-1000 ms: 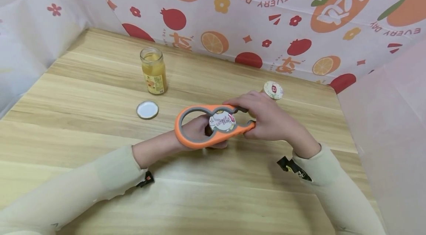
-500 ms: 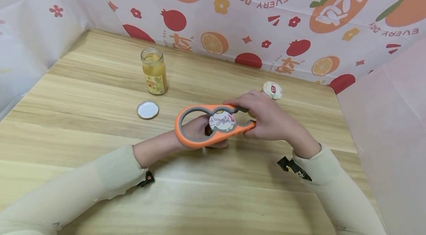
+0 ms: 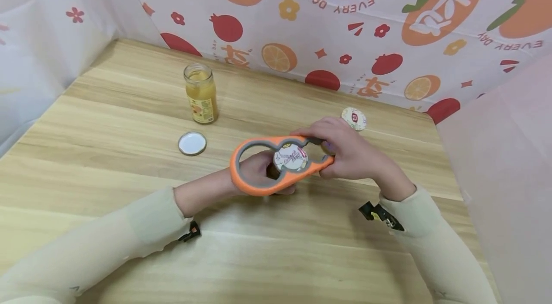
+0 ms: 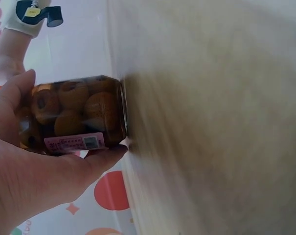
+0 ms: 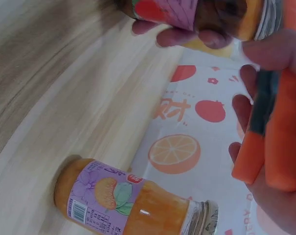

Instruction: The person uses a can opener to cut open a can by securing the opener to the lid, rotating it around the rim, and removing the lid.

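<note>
My left hand (image 3: 254, 165) grips a glass jar (image 4: 72, 110) of dark round fruit in brown liquid, fingers and thumb around its sides. The jar's base is at the tabletop; I cannot tell whether it touches. On top is a printed white lid (image 3: 292, 158). An orange jar opener (image 3: 259, 192) with grey lining lies around this lid, its smaller middle opening on it and its large loop toward the left. My right hand (image 3: 351, 153) holds the opener's handles (image 5: 284, 142) squeezed in its fingers, at the right end.
A lidless jar of yellow fruit (image 3: 201, 98) stands at the back left, with a loose lid (image 3: 192, 143) lying white side up before it. Behind my right hand stands a closed orange-fruit jar with a purple label (image 5: 106, 193). A fruit-printed sheet (image 3: 258, 21) backs the wooden table (image 3: 241, 256).
The opener and the lid in it have shifted slightly to the right, and both hands keep their hold. The open jar and the loose lid stay put on the table.
</note>
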The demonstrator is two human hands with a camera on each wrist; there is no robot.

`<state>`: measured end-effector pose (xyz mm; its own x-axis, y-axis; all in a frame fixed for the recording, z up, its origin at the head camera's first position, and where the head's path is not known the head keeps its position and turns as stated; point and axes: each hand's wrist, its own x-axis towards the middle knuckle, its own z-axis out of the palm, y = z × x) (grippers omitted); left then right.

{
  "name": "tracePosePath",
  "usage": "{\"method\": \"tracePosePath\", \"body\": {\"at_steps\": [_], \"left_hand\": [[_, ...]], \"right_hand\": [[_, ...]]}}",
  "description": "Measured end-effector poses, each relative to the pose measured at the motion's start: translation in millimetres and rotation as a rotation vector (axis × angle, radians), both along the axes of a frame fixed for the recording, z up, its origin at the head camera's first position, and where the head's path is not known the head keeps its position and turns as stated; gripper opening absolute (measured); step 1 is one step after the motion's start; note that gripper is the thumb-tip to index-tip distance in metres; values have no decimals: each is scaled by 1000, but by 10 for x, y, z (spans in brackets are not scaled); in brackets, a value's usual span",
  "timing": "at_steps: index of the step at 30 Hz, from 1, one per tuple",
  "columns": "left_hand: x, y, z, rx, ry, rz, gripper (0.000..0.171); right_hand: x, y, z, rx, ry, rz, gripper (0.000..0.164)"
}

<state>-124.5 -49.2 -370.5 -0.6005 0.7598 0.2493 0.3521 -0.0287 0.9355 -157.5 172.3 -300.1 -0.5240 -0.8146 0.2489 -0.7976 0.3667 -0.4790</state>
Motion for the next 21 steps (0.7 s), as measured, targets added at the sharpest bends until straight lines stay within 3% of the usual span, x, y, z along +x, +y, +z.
{"method": "tracePosePath", "body": {"at_steps": [2, 4, 9, 13, 17, 21], "left_hand": [[10, 2, 27, 59, -72, -35, 85], [5, 13, 59, 133, -84, -65, 94], [-36, 55, 118, 250, -41, -152, 98], [-59, 73, 110, 274, -13, -169, 96], [-58, 54, 114, 230, -47, -126, 84], [-23, -10, 90, 97, -110, -15, 42]], "right_hand": [[25, -25, 101, -65, -73, 14, 66], [50, -41, 210, -119, -122, 14, 64], [70, 2, 309, -120, -133, -28, 68], [86, 25, 300, -122, -130, -41, 68], [106, 33, 317, -110, -92, -61, 68], [130, 53, 331, -105, -72, -67, 67]]}}
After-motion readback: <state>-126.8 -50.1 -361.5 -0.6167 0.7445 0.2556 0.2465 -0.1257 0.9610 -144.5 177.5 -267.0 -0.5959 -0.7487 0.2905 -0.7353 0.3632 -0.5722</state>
